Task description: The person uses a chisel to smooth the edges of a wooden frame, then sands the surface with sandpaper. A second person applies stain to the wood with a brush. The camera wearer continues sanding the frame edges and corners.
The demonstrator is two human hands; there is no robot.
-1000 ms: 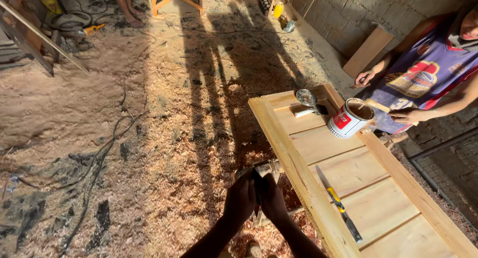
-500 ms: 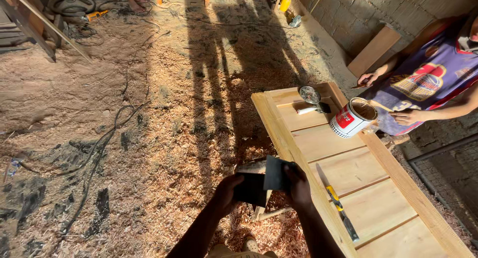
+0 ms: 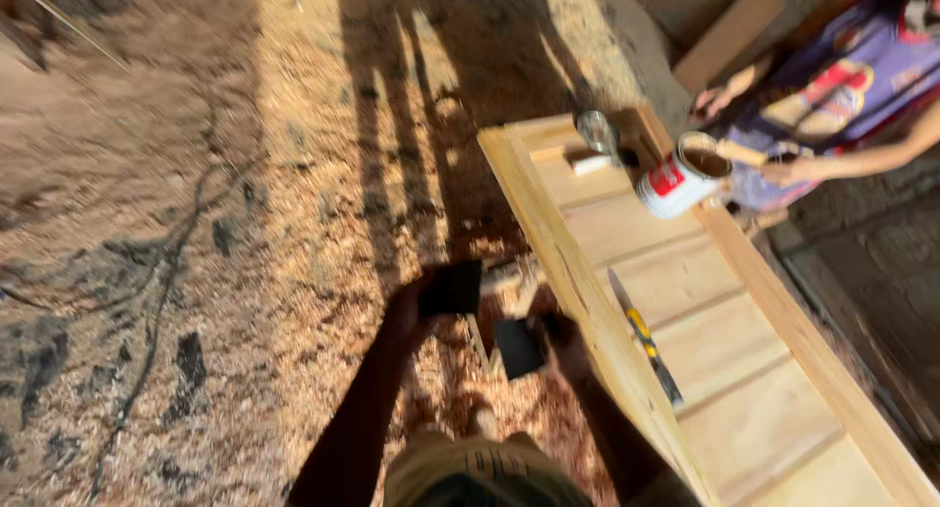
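My left hand [image 3: 409, 311] holds a dark square sheet [image 3: 451, 288], like sandpaper, raised in front of me. My right hand [image 3: 560, 339] holds a second dark square piece [image 3: 518, 347], a little lower and to the right. Both hands are in shadow, just left of a pale wooden panelled door [image 3: 685, 301] lying flat. A yellow-handled chisel [image 3: 646, 336] lies on the door near my right hand.
Another person [image 3: 842, 86] sits at the door's far right corner, stirring a white can [image 3: 676, 179] with a stick. A small metal tin [image 3: 594, 130] and a wood block [image 3: 590, 163] rest on the door's top end. Sawdust and shavings cover the ground; a plank [image 3: 729, 32] leans against the wall.
My hands rose from low between my legs and moved apart, separating one dark sheet into two pieces. The view shifted left and closer.
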